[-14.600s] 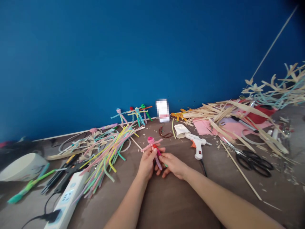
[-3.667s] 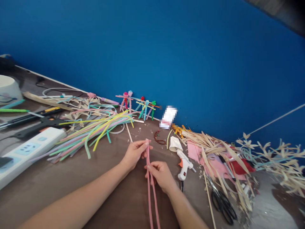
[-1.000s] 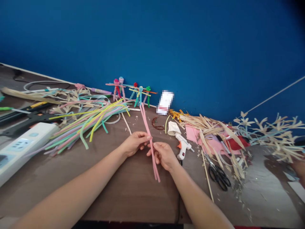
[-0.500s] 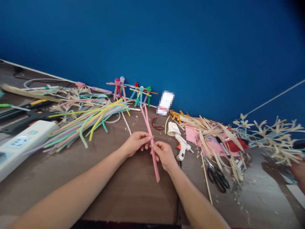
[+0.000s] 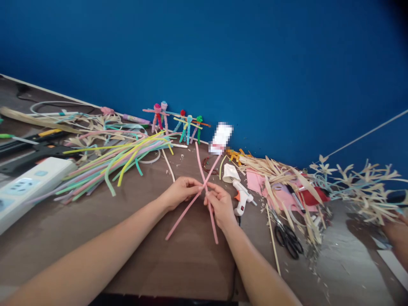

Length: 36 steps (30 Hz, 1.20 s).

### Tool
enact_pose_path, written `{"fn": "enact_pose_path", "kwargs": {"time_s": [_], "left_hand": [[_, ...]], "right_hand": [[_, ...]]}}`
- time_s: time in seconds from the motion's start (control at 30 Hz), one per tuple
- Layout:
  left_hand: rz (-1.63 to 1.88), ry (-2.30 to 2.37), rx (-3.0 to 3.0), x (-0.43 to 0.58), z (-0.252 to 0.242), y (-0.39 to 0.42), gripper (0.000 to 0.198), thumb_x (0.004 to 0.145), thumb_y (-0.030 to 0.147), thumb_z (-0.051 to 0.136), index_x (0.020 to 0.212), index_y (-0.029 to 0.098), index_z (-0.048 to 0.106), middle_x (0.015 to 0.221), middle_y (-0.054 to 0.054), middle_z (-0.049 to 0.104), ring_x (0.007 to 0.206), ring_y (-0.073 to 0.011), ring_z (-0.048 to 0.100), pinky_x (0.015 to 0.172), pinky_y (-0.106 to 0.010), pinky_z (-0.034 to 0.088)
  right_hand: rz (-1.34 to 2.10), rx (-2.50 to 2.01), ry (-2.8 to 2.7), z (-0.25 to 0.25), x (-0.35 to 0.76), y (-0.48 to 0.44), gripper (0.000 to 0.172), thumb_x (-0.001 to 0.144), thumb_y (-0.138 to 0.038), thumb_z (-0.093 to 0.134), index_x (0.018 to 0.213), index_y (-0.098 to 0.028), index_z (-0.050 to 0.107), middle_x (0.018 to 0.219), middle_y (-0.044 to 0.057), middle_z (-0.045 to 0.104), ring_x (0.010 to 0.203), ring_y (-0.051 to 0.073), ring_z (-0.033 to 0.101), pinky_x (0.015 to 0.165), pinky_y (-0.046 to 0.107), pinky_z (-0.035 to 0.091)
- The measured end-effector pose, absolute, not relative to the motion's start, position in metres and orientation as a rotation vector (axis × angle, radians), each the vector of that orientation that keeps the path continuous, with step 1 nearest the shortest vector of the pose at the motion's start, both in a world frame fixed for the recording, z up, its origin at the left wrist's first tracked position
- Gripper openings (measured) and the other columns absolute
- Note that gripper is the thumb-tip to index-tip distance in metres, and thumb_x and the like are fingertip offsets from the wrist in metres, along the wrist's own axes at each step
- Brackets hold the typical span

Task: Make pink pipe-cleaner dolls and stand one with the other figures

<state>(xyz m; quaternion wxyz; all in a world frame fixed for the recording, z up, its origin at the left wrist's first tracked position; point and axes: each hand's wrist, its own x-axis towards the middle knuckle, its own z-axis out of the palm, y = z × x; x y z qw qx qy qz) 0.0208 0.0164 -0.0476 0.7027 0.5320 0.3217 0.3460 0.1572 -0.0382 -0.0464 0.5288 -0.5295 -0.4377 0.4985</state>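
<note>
Two pink pipe cleaners cross in an X between my hands. One runs from lower left to upper right (image 5: 183, 213), and the other runs from the far side towards me (image 5: 200, 168). My left hand (image 5: 180, 191) pinches them from the left, close to the crossing. My right hand (image 5: 221, 205) holds them at the crossing from the right, its fingertips almost meeting those of my left hand. A white hot glue gun (image 5: 242, 196) with an orange trigger lies just beyond my right hand, not touching it.
A heap of pastel pipe cleaners (image 5: 127, 159) lies to the left, with a white power strip (image 5: 32, 187) and dark tools beyond. Small pipe-cleaner figures (image 5: 188, 128) stand against the blue wall. Palm-leaf strips (image 5: 274, 170), black scissors (image 5: 287, 241) and another person's forearm (image 5: 397, 238) are on the right.
The pink pipe cleaners, nearly parallel before, now spread into an X, with the lower end of one swung out to the left. Both hands stay at the crossing.
</note>
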Motion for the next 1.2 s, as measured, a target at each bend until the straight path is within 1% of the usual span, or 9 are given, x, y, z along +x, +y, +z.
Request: {"fn": "enact_pose_path", "kwargs": {"time_s": [0.1, 0.3, 0.47, 0.57, 0.67, 0.73, 0.97, 1.07, 1.2], "left_hand": [[0.755, 0.706, 1.149, 0.0203, -0.0483, 0.0172, 0.021, 0.064, 0.03, 0.062, 0.068, 0.011, 0.058, 0.043, 0.006, 0.044, 0.034, -0.0015, 0.029, 0.034, -0.016, 0.019], [0.738, 0.689, 1.025, 0.0206, -0.0477, 0.0183, 0.018, 0.06, 0.025, 0.064, 0.069, 0.012, 0.056, 0.04, 0.008, 0.041, 0.033, -0.0011, 0.027, 0.033, -0.015, 0.016], [0.754, 0.721, 0.967, 0.0201, -0.048, 0.019, 0.021, 0.058, 0.025, 0.066, 0.07, 0.012, 0.055, 0.044, 0.007, 0.045, 0.036, -0.0018, 0.031, 0.034, -0.014, 0.019], [0.742, 0.736, 0.963, 0.0195, -0.0489, 0.0193, 0.019, 0.058, 0.025, 0.066, 0.069, 0.012, 0.056, 0.041, 0.007, 0.042, 0.035, -0.0019, 0.03, 0.034, -0.015, 0.018], [0.739, 0.72, 0.983, 0.0199, -0.0488, 0.0189, 0.018, 0.06, 0.025, 0.065, 0.068, 0.011, 0.057, 0.039, 0.008, 0.039, 0.034, -0.002, 0.029, 0.033, -0.015, 0.018], [0.734, 0.71, 1.009, 0.0206, -0.0485, 0.0185, 0.018, 0.061, 0.026, 0.064, 0.069, 0.011, 0.058, 0.038, 0.008, 0.038, 0.034, -0.0024, 0.029, 0.033, -0.015, 0.02], [0.731, 0.739, 1.105, 0.0209, -0.049, 0.0185, 0.019, 0.063, 0.028, 0.062, 0.067, 0.011, 0.057, 0.042, 0.006, 0.044, 0.036, -0.0037, 0.035, 0.035, -0.016, 0.029], [0.72, 0.739, 1.104, 0.02, -0.048, 0.0177, 0.019, 0.063, 0.028, 0.062, 0.066, 0.011, 0.056, 0.044, 0.005, 0.047, 0.038, -0.0038, 0.039, 0.038, -0.016, 0.033], [0.724, 0.719, 1.039, 0.019, -0.0469, 0.0171, 0.017, 0.062, 0.026, 0.063, 0.066, 0.012, 0.054, 0.049, 0.004, 0.051, 0.042, -0.0049, 0.047, 0.042, -0.016, 0.038]], "right_hand": [[1.208, -1.263, -1.063, -0.0467, 0.1569, -0.0381, 0.029, 0.067, -0.018, 0.051, 0.095, -0.013, 0.056, 0.041, -0.008, 0.049, 0.031, 0.002, 0.031, 0.033, 0.015, 0.022], [1.252, -1.282, -1.136, -0.0453, 0.1595, -0.0371, 0.031, 0.065, -0.016, 0.048, 0.095, -0.013, 0.055, 0.036, -0.009, 0.046, 0.027, 0.003, 0.029, 0.031, 0.015, 0.02], [1.282, -1.29, -1.159, -0.0438, 0.1602, -0.0376, 0.023, 0.064, -0.016, 0.048, 0.086, -0.013, 0.056, 0.035, -0.009, 0.046, 0.026, 0.003, 0.029, 0.031, 0.015, 0.02], [1.318, -1.289, -1.145, -0.0424, 0.159, -0.0382, 0.022, 0.064, -0.017, 0.048, 0.084, -0.013, 0.056, 0.034, -0.009, 0.046, 0.026, 0.003, 0.03, 0.03, 0.015, 0.021], [1.282, -1.278, -1.131, -0.0411, 0.1578, -0.0389, 0.022, 0.064, -0.016, 0.047, 0.084, -0.013, 0.056, 0.036, -0.009, 0.047, 0.027, 0.003, 0.03, 0.031, 0.015, 0.022], [1.257, -1.269, -1.134, -0.0409, 0.1575, -0.0393, 0.023, 0.064, -0.015, 0.046, 0.084, -0.013, 0.056, 0.036, -0.009, 0.047, 0.027, 0.003, 0.03, 0.032, 0.014, 0.022], [1.281, -1.221, -1.126, -0.0446, 0.1587, -0.039, 0.026, 0.062, -0.009, 0.044, 0.085, -0.015, 0.055, 0.036, -0.009, 0.046, 0.028, 0.003, 0.03, 0.032, 0.014, 0.023], [1.36, -1.139, -1.048, -0.0443, 0.1602, -0.0388, 0.023, 0.065, -0.013, 0.046, 0.086, -0.015, 0.054, 0.035, -0.009, 0.047, 0.027, 0.004, 0.03, 0.03, 0.014, 0.022], [1.512, -0.98, -0.925, -0.042, 0.1632, -0.0387, 0.022, 0.072, -0.021, 0.042, 0.091, -0.014, 0.052, 0.04, -0.004, 0.052, 0.027, 0.007, 0.038, 0.029, 0.017, 0.027]]}}
